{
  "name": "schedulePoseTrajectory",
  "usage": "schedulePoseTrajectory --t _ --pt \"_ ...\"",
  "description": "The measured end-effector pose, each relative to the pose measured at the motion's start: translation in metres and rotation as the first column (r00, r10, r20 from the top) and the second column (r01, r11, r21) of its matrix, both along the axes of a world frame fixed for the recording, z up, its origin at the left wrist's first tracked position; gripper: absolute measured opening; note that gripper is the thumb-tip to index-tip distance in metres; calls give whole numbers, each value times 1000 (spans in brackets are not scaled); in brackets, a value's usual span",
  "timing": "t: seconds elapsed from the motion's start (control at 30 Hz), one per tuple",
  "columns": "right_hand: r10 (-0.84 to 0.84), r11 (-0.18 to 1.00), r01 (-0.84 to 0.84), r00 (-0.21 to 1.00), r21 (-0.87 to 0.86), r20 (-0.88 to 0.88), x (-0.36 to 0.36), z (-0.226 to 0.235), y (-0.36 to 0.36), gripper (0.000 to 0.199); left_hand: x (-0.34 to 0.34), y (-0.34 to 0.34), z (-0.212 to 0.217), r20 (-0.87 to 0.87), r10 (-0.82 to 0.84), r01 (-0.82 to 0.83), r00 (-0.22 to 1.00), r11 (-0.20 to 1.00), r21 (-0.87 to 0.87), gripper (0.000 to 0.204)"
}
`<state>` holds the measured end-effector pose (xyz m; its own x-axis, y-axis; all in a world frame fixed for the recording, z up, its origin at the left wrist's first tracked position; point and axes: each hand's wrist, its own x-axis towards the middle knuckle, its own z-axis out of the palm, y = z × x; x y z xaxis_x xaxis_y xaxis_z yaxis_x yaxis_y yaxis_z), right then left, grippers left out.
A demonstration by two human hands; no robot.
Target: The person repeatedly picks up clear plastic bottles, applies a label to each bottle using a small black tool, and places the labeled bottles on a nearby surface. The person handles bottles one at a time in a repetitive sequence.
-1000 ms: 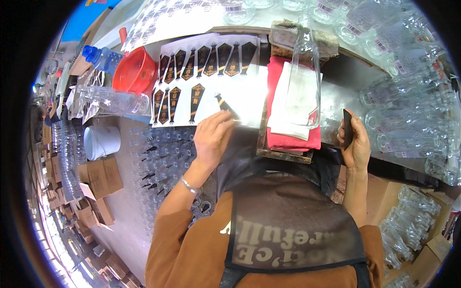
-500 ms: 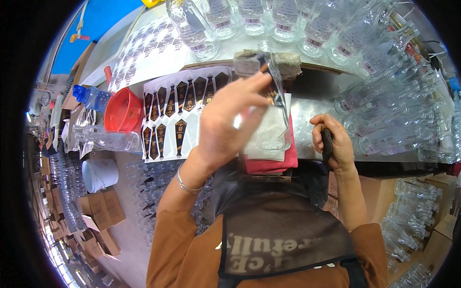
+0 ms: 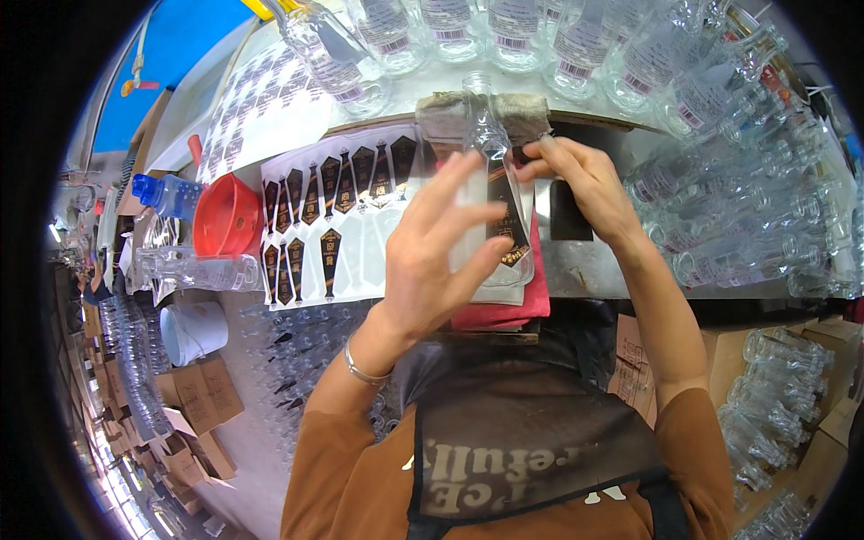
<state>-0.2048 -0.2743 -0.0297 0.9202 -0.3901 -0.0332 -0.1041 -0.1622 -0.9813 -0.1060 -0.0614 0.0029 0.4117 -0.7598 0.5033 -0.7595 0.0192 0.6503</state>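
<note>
We hold a clear glass bottle (image 3: 490,193) up in front of us, over the red cloth (image 3: 513,301) that lies on the counter (image 3: 594,270). Our left hand (image 3: 432,256) is spread wide against the near side of the bottle, fingers fanned upward and thumb pointing right along its lower body. Our right hand (image 3: 580,184) pinches the top edge of a dark pointed label (image 3: 508,220) against the glass, fingertips pressed together beside the bottle's shoulder.

Half a second ago our right hand sat low at the counter's edge, closed on a small dark thing, while only the left was on the bottle; now the right has come up to the bottle and both hands work on it. A second ago our left hand rested on the sheet of labels (image 3: 333,229) and the bottle stood untouched on the cloth. The view has also tipped upward, so the row of labelled bottles (image 3: 504,31) along the back now fills the top.

To the left of the label sheet sits a red funnel (image 3: 229,216), with a blue bottle (image 3: 166,193) beyond it and another clear bottle lying on its side (image 3: 193,268) below. A white bucket (image 3: 193,328) stands on the floor. More empty bottles (image 3: 747,216) lie heaped on the right.
</note>
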Motion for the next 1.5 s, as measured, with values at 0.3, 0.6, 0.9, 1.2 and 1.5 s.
schedulePoseTrajectory --t 0.3,0.6,0.9,1.2,1.5 --pt "-76 952 23 984 -304 -163 33 29 14 62 8 -7 -16 11 13 -14 1000 993 114 64" --pt "-92 985 74 990 -155 -108 33 21 13 62 13 -9 -11 -83 21 -13 996 996 93 62" --pt "-33 982 19 996 -186 -78 26 23 17 48 18 -14 -19 -27 63 -59 998 989 133 61" --pt "-28 986 22 999 -166 -35 26 15 15 49 17 -14 -16 -48 62 -54 997 987 149 62" --pt "-23 983 16 999 -184 -34 27 15 13 49 16 -15 -19 -53 59 -52 997 991 123 62"
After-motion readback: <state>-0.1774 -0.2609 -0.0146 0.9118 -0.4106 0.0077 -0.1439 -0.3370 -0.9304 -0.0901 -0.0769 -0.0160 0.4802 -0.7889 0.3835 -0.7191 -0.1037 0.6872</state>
